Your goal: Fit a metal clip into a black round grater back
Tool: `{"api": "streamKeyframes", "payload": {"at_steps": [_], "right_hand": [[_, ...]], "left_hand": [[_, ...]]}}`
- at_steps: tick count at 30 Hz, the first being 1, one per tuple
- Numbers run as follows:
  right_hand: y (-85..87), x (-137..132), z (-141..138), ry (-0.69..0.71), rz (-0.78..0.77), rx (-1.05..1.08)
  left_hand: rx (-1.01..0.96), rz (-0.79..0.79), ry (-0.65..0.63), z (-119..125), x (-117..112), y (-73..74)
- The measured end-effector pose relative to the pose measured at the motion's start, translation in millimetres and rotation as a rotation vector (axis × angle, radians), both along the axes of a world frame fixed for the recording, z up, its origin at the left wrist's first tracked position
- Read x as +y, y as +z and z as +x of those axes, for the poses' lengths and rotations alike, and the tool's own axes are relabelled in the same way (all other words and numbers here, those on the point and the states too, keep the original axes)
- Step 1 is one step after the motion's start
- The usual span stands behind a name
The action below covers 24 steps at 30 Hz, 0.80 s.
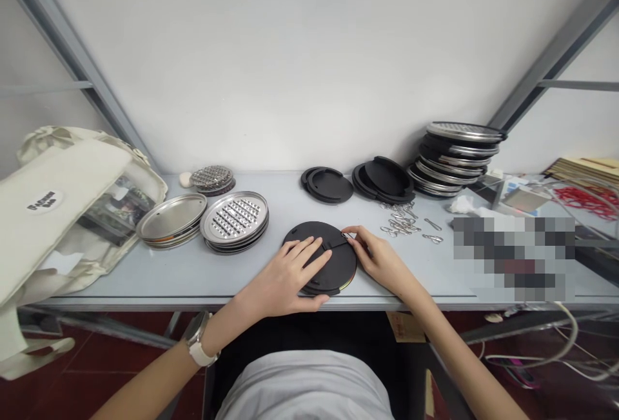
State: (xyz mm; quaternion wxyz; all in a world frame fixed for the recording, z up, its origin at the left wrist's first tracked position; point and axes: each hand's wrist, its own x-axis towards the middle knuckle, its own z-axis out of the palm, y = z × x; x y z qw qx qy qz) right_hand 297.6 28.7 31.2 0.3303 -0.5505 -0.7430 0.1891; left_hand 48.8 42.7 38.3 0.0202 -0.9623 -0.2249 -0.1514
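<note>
A black round plate (pixel 333 266) lies near the front edge of the table, with a straight seam running across it. My left hand (pixel 290 273) rests on its left half, fingers stretched out and apart on the surface and the thumb along the near rim. At the plate's right rim, thumb and index finger of my right hand (pixel 370 252) pinch a small metal clip (pixel 346 235) at the end of the seam. Several loose metal clips (pixel 401 219) are scattered beyond my right hand.
Left stand round metal grater discs (pixel 236 215), plain metal discs (pixel 173 213) and smaller grater discs (pixel 211 177). Black round covers (pixel 331 184) and black holders (pixel 387 178) lie behind. A tall stack of discs (pixel 452 160) stands right. A cream bag (pixel 72 200) covers the left end.
</note>
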Motion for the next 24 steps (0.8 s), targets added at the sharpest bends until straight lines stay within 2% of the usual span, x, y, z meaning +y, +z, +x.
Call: {"api": "streamKeyframes", "payload": {"at_steps": [13,24], "right_hand": [[1.7,0.0,1.0,-0.026,-0.047,0.014],[-1.8,0.1,1.3,-0.018,-0.011,-0.003]], "left_hand": [[-0.004,0.006,0.005,-0.3,-0.9,1.0],[-0.021,0.002,-0.001,-0.4,-0.8,0.6]]}}
